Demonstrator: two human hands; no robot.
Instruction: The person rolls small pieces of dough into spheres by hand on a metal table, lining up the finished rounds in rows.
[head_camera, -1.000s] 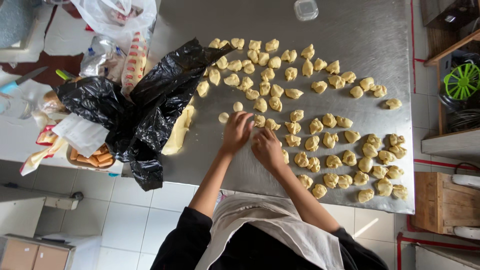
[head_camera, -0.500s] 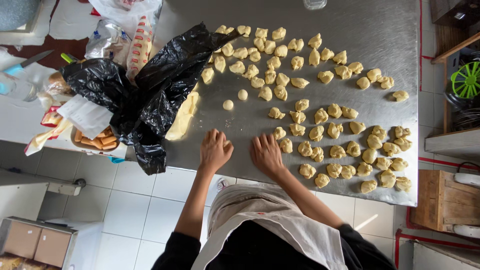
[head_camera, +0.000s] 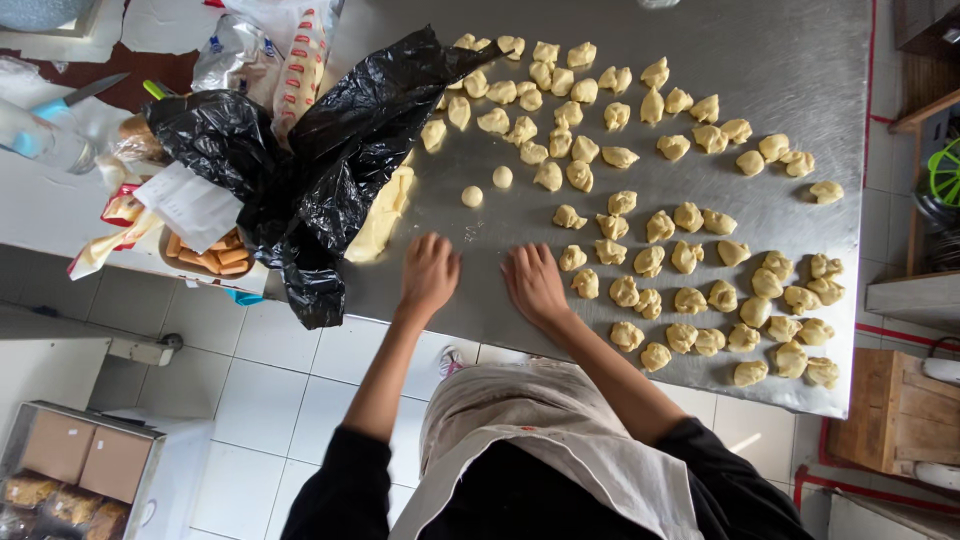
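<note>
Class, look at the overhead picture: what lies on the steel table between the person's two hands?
Only bare steel table shows between the left hand and right hand, seen in the head view.

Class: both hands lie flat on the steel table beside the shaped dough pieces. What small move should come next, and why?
Probably the left hand reaching forward for one of the two small round dough balls. They sit unshaped, apart from the folded pieces, and both hands look empty, the right hand included.
</note>
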